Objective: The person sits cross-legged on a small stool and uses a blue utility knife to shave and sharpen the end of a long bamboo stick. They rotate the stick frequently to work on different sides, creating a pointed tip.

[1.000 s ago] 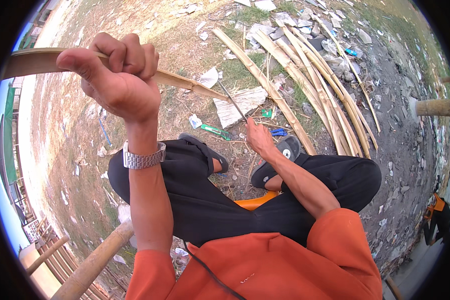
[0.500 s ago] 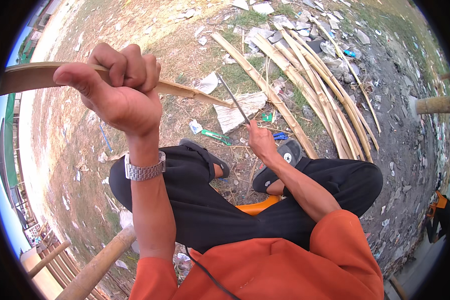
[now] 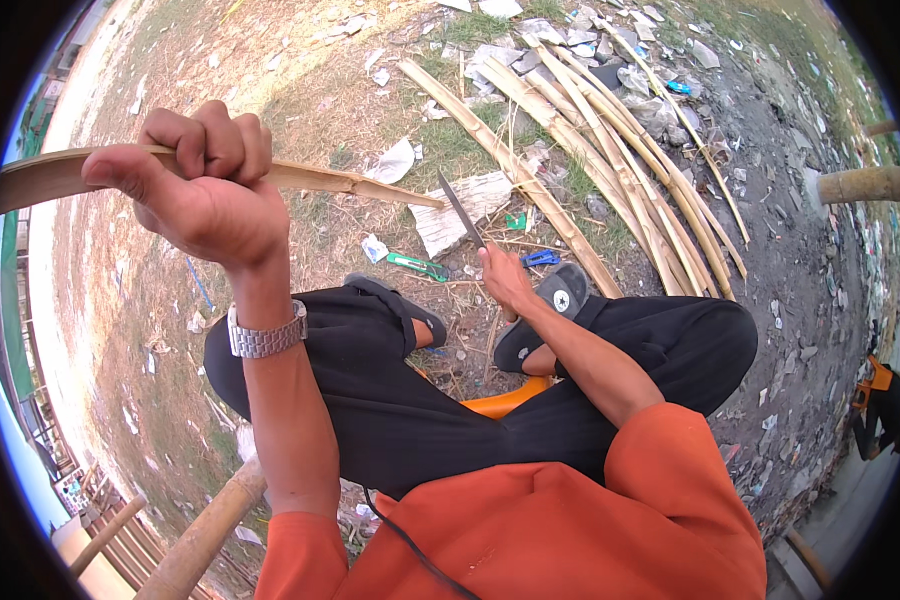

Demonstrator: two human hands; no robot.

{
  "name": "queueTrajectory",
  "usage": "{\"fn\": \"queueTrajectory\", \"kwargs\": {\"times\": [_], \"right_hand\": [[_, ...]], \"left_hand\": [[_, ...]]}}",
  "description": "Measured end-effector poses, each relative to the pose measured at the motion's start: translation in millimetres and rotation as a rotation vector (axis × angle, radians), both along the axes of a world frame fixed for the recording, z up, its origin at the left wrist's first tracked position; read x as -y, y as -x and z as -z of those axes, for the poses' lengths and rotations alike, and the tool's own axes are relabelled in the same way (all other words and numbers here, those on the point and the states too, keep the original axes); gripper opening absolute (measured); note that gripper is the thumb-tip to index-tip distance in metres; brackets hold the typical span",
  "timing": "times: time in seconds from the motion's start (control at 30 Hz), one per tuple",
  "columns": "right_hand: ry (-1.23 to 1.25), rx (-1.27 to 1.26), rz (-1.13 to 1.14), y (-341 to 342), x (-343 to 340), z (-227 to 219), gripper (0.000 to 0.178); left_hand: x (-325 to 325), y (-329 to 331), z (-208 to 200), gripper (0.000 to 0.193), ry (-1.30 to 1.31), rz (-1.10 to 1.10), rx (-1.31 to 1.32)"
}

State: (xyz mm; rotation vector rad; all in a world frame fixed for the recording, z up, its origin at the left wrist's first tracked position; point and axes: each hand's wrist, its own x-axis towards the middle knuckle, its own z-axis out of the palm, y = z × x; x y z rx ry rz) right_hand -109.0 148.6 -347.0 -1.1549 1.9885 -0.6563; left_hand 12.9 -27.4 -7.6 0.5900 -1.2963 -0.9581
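My left hand (image 3: 210, 185), with a metal watch on its wrist, is closed around a long split bamboo strip (image 3: 315, 180). The strip runs from the left rim to the right, and its far tip rests on a pale, rough block (image 3: 462, 215). In my right hand (image 3: 507, 280) is a knife (image 3: 460, 208), its handle mostly hidden by the fingers. The dark blade points up and to the left, close beside the strip's tip over the block; I cannot tell whether they touch.
Several split bamboo strips (image 3: 610, 150) lie on the ground at the upper right. A green cutter knife (image 3: 417, 266) and a blue object (image 3: 541, 258) lie near my feet. Bamboo poles (image 3: 205, 535) stand at lower left and right (image 3: 865, 185). Litter covers the ground.
My left hand and the strip have shifted slightly left and down in the picture. The knife blade looks more tilted and broader, and the whole view has moved a little.
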Motion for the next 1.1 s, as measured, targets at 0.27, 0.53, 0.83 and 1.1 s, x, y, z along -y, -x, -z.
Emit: {"fn": "queueTrajectory", "kwargs": {"times": [0.27,0.53,0.83,1.1], "right_hand": [[0.093,-0.077,-0.032,-22.6,2.2,-21.4,0.018],[0.339,-0.097,-0.014,-25.0,24.4,-66.8,0.008],[-0.070,-0.195,-0.087,-9.2,5.2,-28.7,0.010],[-0.150,-0.148,-0.092,-29.7,-11.3,-11.8,0.015]], "left_hand": [[-12.9,15.8,-5.6,0.051,0.084,-0.342,0.028],[-17.8,18.6,-4.6,0.048,0.124,-0.411,0.046],[-22.2,22.2,-1.1,0.052,0.126,-0.431,0.085],[-17.3,24.9,-1.7,0.049,0.070,-0.452,0.086]]}}
